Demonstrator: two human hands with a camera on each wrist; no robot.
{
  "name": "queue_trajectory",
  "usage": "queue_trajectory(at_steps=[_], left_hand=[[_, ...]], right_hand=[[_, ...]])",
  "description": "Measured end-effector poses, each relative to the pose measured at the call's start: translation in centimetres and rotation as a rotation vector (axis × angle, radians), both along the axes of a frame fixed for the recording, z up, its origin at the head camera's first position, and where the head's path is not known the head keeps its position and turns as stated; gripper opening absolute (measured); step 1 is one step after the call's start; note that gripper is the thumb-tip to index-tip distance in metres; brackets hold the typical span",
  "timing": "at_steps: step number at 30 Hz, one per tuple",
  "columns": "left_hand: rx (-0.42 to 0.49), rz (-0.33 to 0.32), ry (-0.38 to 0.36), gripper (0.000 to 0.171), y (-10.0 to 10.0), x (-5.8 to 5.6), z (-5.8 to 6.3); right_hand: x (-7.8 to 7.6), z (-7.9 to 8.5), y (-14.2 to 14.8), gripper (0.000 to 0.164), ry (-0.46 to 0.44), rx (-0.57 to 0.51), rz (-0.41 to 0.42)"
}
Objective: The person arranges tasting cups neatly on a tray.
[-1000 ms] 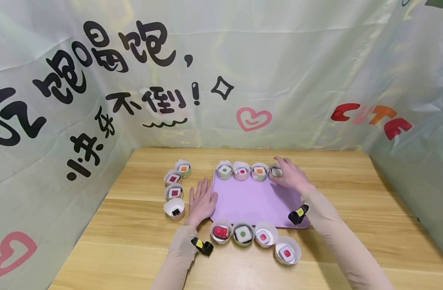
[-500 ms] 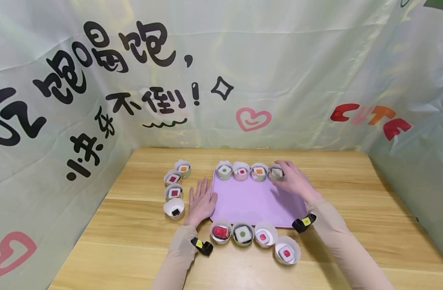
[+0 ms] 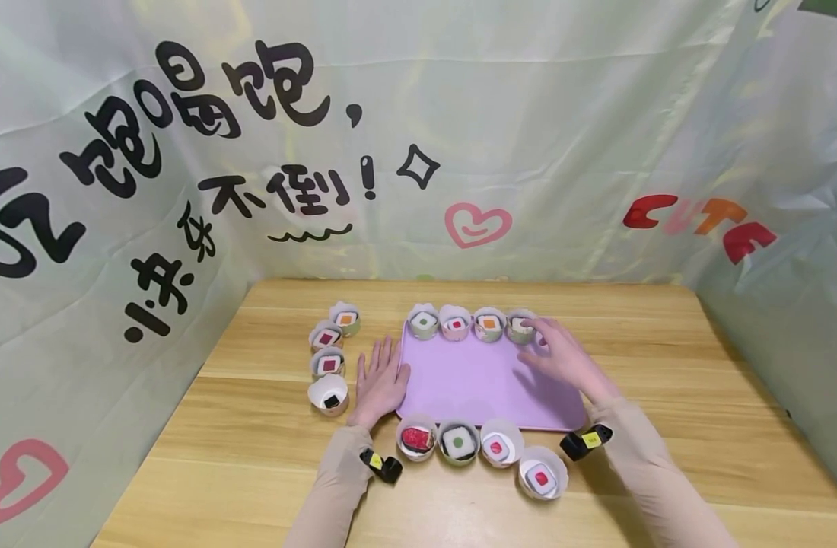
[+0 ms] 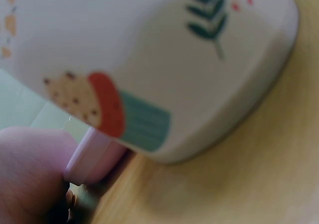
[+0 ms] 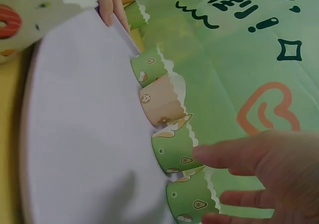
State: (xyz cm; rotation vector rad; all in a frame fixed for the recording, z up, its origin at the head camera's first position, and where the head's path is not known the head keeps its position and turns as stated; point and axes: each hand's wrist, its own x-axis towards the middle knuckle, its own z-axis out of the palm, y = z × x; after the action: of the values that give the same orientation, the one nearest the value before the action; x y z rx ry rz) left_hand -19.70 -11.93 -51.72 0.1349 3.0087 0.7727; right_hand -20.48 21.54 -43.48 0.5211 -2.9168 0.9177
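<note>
Head view: the lilac tray (image 3: 469,384) lies mid-frame on the wooden table (image 3: 206,457), its long side running left to right. Along its upper edge stands a row of four cups, the green cup (image 3: 518,336) at the right end. The right hand (image 3: 571,365) hangs just right of that cup, thumb and fingers parted and pinching nothing; a fingertip overlaps its rim, though contact can't be judged. The left hand (image 3: 380,387), fingers spread flat, lies at the tray's left edge, far from the green cup. More filled cups stand at centre left (image 3: 329,409) and below the tray (image 3: 459,460).

Left wrist view: a large patterned cup (image 4: 154,50) fills the upper frame. Part of the left hand shows at lower left, against a lilac edge, probably the tray; its fingers are hidden.

Right wrist view: the right hand enters from lower right, digits apart and pointing left at the nearest two cups of the row, whose line climbs toward the upper left.
</note>
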Motion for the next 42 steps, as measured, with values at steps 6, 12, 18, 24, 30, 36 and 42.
queue_trajectory(at_steps=[6,12,18,24,30,36,42], left_hand=[[-0.001,0.004,-0.007,0.059,0.1,0.0,0.1],[-0.001,0.004,-0.015,0.059,0.1,0.0,0.2],[0.005,-0.005,-0.013,0.059,0.1,0.2,0.8],[0.002,-0.01,-0.007,0.06,0.1,0.2,0.9],[-0.003,-0.009,-0.005,0.059,0.1,0.3,0.9],[-0.01,-0.008,-0.01,0.058,0.2,0.6,1.1],[-0.007,-0.006,-0.012,0.059,0.2,0.6,1.2]], right_hand=[[1.3,-0.4,0.3,0.053,0.062,-0.06,0.083],[2.7,-0.9,0.7,0.048,0.062,-0.132,0.15],[4.4,-0.6,1.1,0.043,0.047,-0.147,0.192],[5.9,-0.4,1.6,0.04,0.023,-0.143,0.285],[6.6,-0.6,2.0,0.041,-0.002,-0.124,0.329],[7.2,-0.7,2.0,0.042,-0.017,-0.121,0.344],[7.7,-0.8,1.8,0.043,-0.029,-0.121,0.35]])
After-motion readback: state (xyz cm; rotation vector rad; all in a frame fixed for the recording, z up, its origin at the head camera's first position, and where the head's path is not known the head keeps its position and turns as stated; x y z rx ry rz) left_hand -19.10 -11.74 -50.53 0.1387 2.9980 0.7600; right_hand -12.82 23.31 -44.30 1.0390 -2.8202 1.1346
